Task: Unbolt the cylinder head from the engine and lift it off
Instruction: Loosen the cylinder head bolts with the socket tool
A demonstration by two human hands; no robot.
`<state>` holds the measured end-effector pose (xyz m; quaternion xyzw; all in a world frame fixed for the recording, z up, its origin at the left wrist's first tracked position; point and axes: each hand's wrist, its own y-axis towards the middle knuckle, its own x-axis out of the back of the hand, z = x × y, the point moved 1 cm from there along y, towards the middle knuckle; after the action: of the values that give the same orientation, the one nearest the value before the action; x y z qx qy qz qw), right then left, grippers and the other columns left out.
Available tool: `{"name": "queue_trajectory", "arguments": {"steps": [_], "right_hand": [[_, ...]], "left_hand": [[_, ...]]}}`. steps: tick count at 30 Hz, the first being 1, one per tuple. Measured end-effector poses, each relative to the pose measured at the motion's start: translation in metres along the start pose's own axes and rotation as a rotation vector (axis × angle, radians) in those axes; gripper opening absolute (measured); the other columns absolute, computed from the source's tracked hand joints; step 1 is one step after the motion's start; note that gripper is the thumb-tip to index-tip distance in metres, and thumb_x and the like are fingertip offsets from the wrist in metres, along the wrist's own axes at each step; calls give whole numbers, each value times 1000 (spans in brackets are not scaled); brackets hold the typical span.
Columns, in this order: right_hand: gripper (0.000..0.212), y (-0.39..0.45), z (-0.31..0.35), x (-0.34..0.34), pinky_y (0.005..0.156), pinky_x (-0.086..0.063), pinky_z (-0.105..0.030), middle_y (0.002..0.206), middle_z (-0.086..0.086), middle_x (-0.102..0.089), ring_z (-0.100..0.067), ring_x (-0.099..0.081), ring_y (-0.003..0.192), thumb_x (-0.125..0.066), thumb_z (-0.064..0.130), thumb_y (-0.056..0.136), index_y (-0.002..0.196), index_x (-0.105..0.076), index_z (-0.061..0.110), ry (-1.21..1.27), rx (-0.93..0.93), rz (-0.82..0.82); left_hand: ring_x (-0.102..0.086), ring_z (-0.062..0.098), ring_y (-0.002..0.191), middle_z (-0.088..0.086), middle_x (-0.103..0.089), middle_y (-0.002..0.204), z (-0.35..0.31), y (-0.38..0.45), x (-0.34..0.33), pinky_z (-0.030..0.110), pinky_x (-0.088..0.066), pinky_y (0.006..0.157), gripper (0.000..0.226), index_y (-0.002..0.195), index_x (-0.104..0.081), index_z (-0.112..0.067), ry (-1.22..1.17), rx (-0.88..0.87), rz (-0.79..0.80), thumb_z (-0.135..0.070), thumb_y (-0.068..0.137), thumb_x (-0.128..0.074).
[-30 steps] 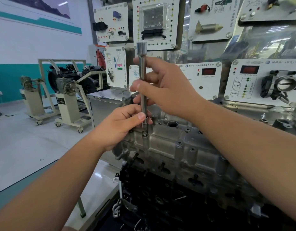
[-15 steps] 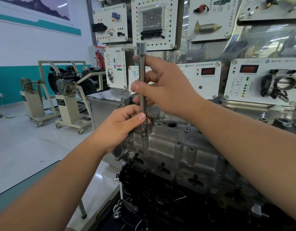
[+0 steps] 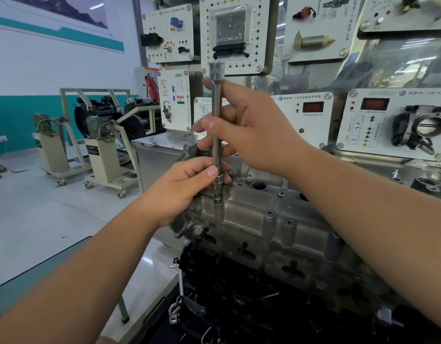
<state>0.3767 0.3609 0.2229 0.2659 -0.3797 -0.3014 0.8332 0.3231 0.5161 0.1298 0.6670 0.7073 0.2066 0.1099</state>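
Hands, two, each grip one upright extension bar [image 3: 217,125]: left hand [image 3: 182,187] low, right hand [image 3: 249,130] above.

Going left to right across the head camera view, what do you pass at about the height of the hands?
Cream engine stands → left hand → extension bar, standing upright on a bolt of the cylinder head → right hand → red-display panel → throttle body.
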Motion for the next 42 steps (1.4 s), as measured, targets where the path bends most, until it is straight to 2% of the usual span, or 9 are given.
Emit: {"name": "queue_trajectory", "arguments": {"steps": [5,9,15,20,23,27,31,37,42], "right_hand": [[36,-2,1,-2,70,-63,-32,94,-4,-77,-13,-77,78,-61,15,99,120,-47,41,9,16,3],[34,-2,3,-2,59,-59,-22,88,-1,-76,-10,-76,73,-65,13,97,110,-52,41,-2,27,-67],[38,-1,1,-1,68,-64,-36,92,1,-78,-13,-76,78,-57,12,101,116,-46,45,23,15,24],[34,-2,-1,-3,66,-62,-26,79,4,-74,-13,-76,74,-65,14,96,112,-53,41,4,45,-69],[26,-1,-3,-2,63,-60,-22,87,-1,-76,-13,-76,75,-61,11,98,120,-59,24,8,16,-63],[32,-1,1,-3,63,-57,-19,91,1,-78,-12,-76,77,-56,13,101,115,-50,41,12,11,-14],[36,-2,2,-4,64,-61,-26,83,13,-75,-13,-76,72,-66,15,96,105,-52,47,-13,25,-64],[37,-1,0,-3,63,-63,-33,90,3,-78,-14,-77,78,-60,11,99,114,-51,44,38,-21,-16],[35,-2,1,-3,68,-64,-43,88,0,-78,-15,-77,76,-60,13,99,109,-51,45,15,-19,-5]], "left_hand": [[-68,17,87,0,-75,92,1,1,0,33,-56,82,19,90,-78,-31,27,-17,-23,-44,84,-66],[-63,11,74,-1,-70,80,2,2,-3,26,-53,72,12,81,-75,-30,27,-48,-45,-42,81,-70],[-72,11,90,-1,-78,94,0,1,2,27,-58,80,15,94,-80,-32,-4,2,22,-31,90,-65],[-60,15,78,7,-68,85,2,3,-2,34,-49,78,11,78,-72,-30,31,-56,-50,-41,76,-73],[-61,19,83,8,-68,89,3,4,-1,34,-51,81,15,86,-75,-32,75,-52,-25,-45,82,-69],[-68,12,94,-4,-75,95,4,3,3,32,-54,88,23,97,-79,-34,73,-26,3,-47,87,-63],[-51,31,86,20,-60,92,7,5,1,48,-42,85,20,87,-75,-30,85,-74,-30,-48,86,-67],[-68,13,92,-2,-75,97,5,3,2,29,-54,84,22,98,-78,-34,87,-45,-5,-47,90,-62],[-57,25,88,11,-65,93,7,4,3,43,-48,85,20,90,-76,-32,99,-70,-28,-48,88,-63]]}}
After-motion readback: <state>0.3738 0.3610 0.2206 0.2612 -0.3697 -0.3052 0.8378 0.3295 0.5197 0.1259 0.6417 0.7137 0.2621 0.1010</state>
